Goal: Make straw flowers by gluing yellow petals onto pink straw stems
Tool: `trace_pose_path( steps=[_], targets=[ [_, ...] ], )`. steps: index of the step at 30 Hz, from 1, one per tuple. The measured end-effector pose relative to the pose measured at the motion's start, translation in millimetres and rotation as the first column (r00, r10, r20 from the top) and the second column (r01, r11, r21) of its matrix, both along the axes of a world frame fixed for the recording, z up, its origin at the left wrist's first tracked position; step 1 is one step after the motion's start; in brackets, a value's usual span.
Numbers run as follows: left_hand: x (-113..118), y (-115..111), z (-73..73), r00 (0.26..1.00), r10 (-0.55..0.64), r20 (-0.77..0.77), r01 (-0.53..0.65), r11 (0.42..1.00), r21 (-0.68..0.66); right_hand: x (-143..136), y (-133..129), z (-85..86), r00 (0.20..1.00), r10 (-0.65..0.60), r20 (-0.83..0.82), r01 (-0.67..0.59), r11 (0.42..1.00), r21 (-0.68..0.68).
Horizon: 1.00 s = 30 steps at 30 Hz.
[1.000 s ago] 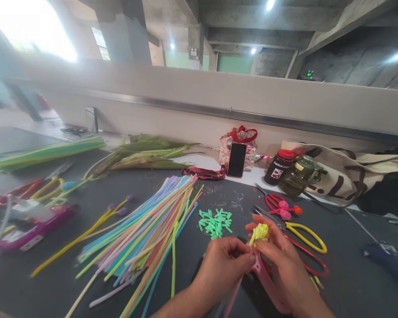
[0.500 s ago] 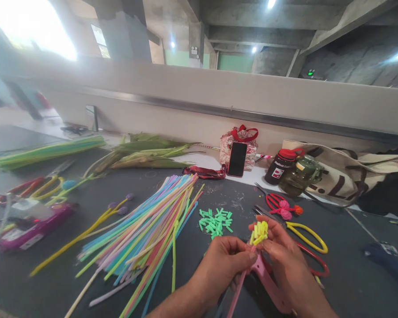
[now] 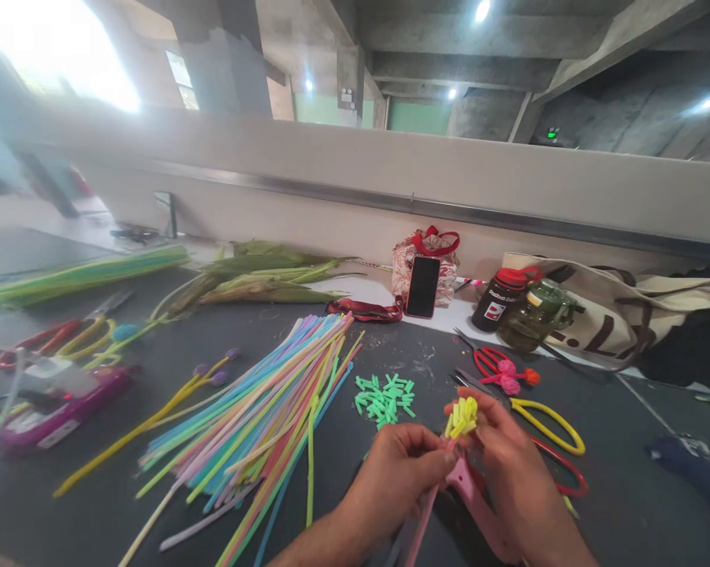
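- Done: short yellow pieces gathered into a yellow bunch (image 3: 462,417) at the pink stick's (image 3: 422,524) far end. Whether fastened: can't tell.
- Left: green pieces (image 3: 385,399) loose on the tabletop (image 3: 419,346), far-left of the bunch, ungathered.
- Bunch: bright, fuzzy, ends uneven.
- Left hand (image 3: 395,465) pinching stick; right hand (image 3: 508,449) curled round bunch, pink tool (image 3: 478,508) partly hidden beneath.
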State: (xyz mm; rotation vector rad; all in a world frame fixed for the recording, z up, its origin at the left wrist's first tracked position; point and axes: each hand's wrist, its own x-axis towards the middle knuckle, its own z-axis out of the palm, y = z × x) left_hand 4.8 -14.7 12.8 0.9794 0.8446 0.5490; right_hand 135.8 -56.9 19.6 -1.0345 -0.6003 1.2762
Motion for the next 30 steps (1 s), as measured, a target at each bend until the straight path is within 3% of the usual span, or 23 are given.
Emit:
trace_pose_path(
  steps=[7,16,25,30],
  targets=[
    [-5,0,2.6,0.977,-0.040,0.210,0.053,0.997,-0.054,4,3,-8.1,0.997,-0.035,-0.071,0.036,0.999,0.018],
    [-6,1,2.8,0.970,-0.038,0.242,0.058,0.995,-0.077,-11,1,6.0,0.966,0.161,-0.204,-0.149,0.986,0.075],
    [-3,1,-2.2,0.968,0.020,0.251,0.010,0.993,-0.120,-9,3,-6.4,0.967,0.150,-0.204,-0.130,0.986,0.105],
    [-2,2,-6.0,0.971,0.006,0.238,0.009,0.998,-0.065,-7,1,-7.4,0.967,0.161,-0.199,-0.143,0.985,0.099]
  ],
)
